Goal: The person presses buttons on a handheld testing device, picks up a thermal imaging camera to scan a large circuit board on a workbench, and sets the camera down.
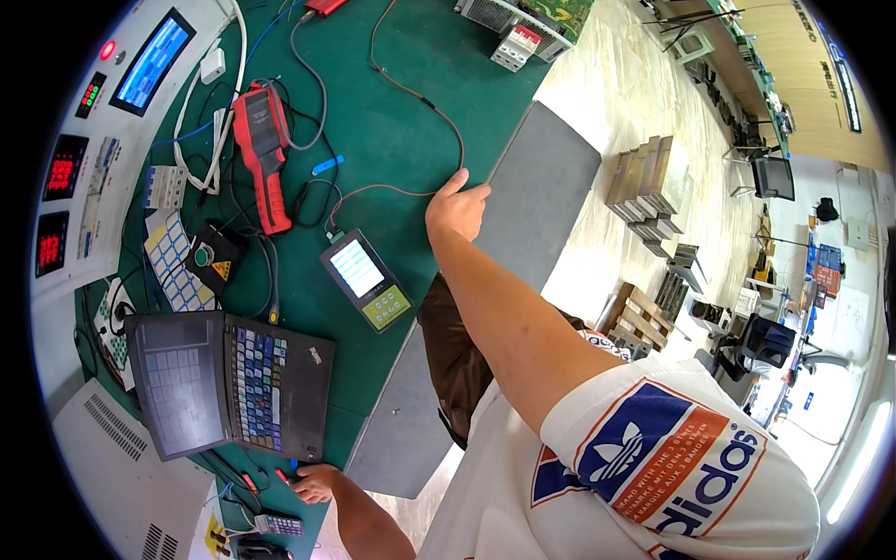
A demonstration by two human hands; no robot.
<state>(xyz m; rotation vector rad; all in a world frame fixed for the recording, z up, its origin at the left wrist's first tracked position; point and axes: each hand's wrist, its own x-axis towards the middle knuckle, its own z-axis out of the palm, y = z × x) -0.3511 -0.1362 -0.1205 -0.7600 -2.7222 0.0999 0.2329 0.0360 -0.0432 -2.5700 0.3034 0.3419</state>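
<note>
My left hand (317, 483) is at the bench edge below the laptop (313, 373). Its fingers are closed at a small red clip-like tip (283, 477), seemingly gripping it; another red tip (250, 483) lies nearby among dark cables. Higher up, my right hand (455, 210) rests on the green bench's edge, thumb and a finger apart, over a thin red wire (401, 189). That wire runs to a handheld tester (366, 280) with a lit screen and green keypad. The laptop is open, with its screen to the left. Most of my right fingers are hidden.
A red-and-black handheld meter (261, 154) lies among cables. Beside it are a black box with a green button (213, 254) and a breaker (165, 189). A panel with lit displays (149, 65) lines the left. A grey board (551, 154) borders the bench; metal stacks (651, 182) stand on the floor.
</note>
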